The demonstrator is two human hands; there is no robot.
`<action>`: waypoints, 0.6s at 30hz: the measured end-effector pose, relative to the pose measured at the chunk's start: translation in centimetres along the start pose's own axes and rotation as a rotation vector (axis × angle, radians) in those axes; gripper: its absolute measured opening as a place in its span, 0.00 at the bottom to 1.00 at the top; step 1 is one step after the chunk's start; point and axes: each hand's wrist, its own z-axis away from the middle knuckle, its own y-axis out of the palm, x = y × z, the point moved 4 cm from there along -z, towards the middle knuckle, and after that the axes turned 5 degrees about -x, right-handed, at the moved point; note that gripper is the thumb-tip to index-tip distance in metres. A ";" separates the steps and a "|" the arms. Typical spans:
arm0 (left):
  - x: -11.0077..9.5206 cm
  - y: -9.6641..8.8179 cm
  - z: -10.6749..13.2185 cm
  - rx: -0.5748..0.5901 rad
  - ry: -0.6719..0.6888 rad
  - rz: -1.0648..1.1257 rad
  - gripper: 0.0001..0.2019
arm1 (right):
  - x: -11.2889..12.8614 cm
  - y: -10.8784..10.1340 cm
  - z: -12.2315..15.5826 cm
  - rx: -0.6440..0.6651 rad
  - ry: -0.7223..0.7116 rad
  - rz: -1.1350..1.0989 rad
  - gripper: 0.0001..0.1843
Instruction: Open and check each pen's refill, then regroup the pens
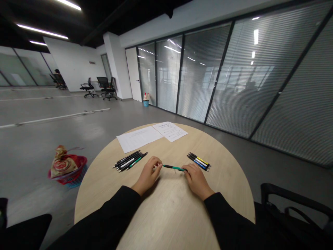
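Room: open office with a grey floor, strip lights on a dark ceiling and a glass wall with closed blinds (234, 76) along the right side.
Worktop: round, pale wood worktop (169, 215) directly below the camera, the person's two black sleeves reaching over its near edge.
Green pen: green pen (173, 167) with dark ends lies almost level just above the wood near the middle of the worktop, spanning the gap between the two hands.
Left hand: left hand (148, 173) rests on the wood, its fingers curled together and pinched on the pen's left end.
Right hand: right hand (195, 177) lies knuckles up, its fingertips closed on the pen's right end, which they hide.
Left pile: bundle of dark pens (130, 160) lies fanned on the wood just beyond and left of the left hand, not touching it.
Right pile: smaller group of pens (199, 161), one yellow and one blue among them, lies just beyond the right hand, close to its knuckles.
Papers: two printed sheets (139, 138) lie side by side at the far edge, well apart from both hands.
Floor left: red basket (70, 173) holds a crumpled bag (61, 161).
Far end: office chairs (88, 88) stand by a white wall, and a blue bin (146, 103) stands near a door.
Near right: black chair (293, 199) stands beside the worktop.
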 end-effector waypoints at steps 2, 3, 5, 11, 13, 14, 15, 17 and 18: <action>0.0 0.0 0.0 0.013 -0.002 0.007 0.11 | 0.1 -0.1 0.0 -0.002 0.003 -0.010 0.12; 0.0 0.0 0.0 0.017 -0.006 0.008 0.11 | 0.1 -0.1 0.0 -0.002 0.004 -0.018 0.11; 0.1 0.0 0.0 0.017 -0.013 0.008 0.12 | 0.1 -0.1 0.0 0.000 0.010 -0.037 0.11; 1.2 0.3 0.3 -0.025 -0.080 -0.017 0.12 | -0.3 0.1 0.0 -0.020 0.072 -0.115 0.11; 1.3 0.3 0.4 -0.041 -0.071 -0.062 0.14 | -0.6 0.0 0.0 -0.045 0.113 -0.148 0.11; 1.2 0.3 0.5 -0.035 -0.046 -0.097 0.14 | -0.8 0.0 0.0 -0.057 0.137 -0.163 0.11; 1.0 0.3 0.5 -0.015 -0.010 -0.140 0.14 | -1.0 0.0 -0.1 -0.066 0.159 -0.177 0.11; 0.4 0.7 0.7 0.065 0.083 -0.241 0.14 | -1.4 -0.1 -0.1 -0.081 0.197 -0.203 0.11; 0.1 0.9 0.8 0.117 0.132 -0.292 0.14 | -1.5 -0.1 -0.1 -0.090 0.210 -0.217 0.11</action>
